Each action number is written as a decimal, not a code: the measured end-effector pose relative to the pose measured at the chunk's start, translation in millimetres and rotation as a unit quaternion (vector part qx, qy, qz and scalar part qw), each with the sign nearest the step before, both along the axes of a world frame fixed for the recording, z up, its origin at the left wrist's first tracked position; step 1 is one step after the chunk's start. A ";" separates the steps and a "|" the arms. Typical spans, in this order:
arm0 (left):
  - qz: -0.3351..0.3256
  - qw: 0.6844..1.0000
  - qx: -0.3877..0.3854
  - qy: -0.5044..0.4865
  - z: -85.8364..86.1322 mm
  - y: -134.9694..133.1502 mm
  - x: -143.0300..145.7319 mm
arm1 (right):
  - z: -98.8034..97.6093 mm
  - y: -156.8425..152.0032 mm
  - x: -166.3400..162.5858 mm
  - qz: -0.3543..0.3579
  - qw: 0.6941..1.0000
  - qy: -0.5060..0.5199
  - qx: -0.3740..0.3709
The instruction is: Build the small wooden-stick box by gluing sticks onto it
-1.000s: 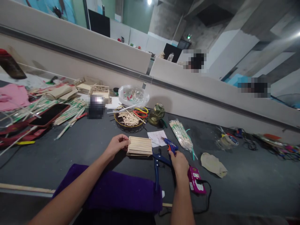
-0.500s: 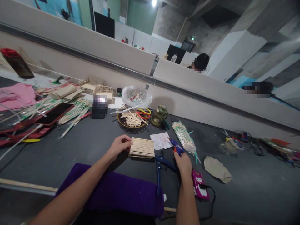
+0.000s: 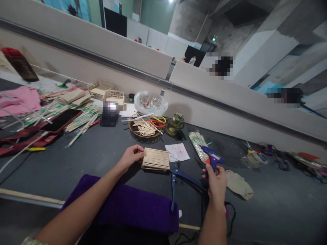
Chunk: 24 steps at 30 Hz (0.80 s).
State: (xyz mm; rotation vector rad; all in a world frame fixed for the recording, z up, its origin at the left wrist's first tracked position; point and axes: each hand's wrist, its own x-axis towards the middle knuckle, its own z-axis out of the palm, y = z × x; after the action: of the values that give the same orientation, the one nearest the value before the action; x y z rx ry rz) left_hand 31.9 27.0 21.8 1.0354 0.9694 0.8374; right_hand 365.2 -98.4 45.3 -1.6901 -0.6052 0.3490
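Note:
Between its thumb and fingers my left hand (image 3: 133,157) pinches the left end of a small panel of wooden sticks (image 3: 156,159), laid side by side. My right hand (image 3: 216,175) grips a blue hot glue gun (image 3: 213,156) with an orange trigger, its nozzle pointing left over a plastic pack of wooden sticks (image 3: 198,144). Under the panel's right end and stretching right lies a dark blue plier-like cutter (image 3: 176,174). A sheet of paper with marks (image 3: 180,152) lies just behind the panel.
A basket of short stick pieces (image 3: 145,129), a glass jar (image 3: 175,124) and a bag-lined bowl (image 3: 150,103) stand at the back. Left are a phone (image 3: 61,120) and bundled chopsticks (image 3: 85,119). A purple towel (image 3: 122,207) lies in front; a beige cloth (image 3: 240,185) lies right.
My right hand has moved right with the glue gun, and the gun has turned so its nozzle points further left. My left hand keeps the stick panel in nearly the same place.

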 end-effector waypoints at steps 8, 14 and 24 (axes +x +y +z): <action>0.002 1.000 0.000 0.002 1.3 -0.4 0.6 | 46.8 -21.2 5.9 -0.034 0.993 -0.111 0.020; 0.003 1.000 -0.006 0.008 4.4 -0.9 0.9 | 66.8 -26.0 -45.4 0.119 0.992 -0.034 0.000; -0.001 1.000 -0.010 -0.020 1.1 -0.4 0.9 | 32.3 9.8 -129.2 0.304 0.952 0.011 -0.047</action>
State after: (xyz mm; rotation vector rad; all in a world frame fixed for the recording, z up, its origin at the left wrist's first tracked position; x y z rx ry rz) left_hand 32.8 26.6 22.9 0.9992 0.9400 0.8421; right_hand 235.9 -88.6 77.6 -1.5558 -1.1060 0.8442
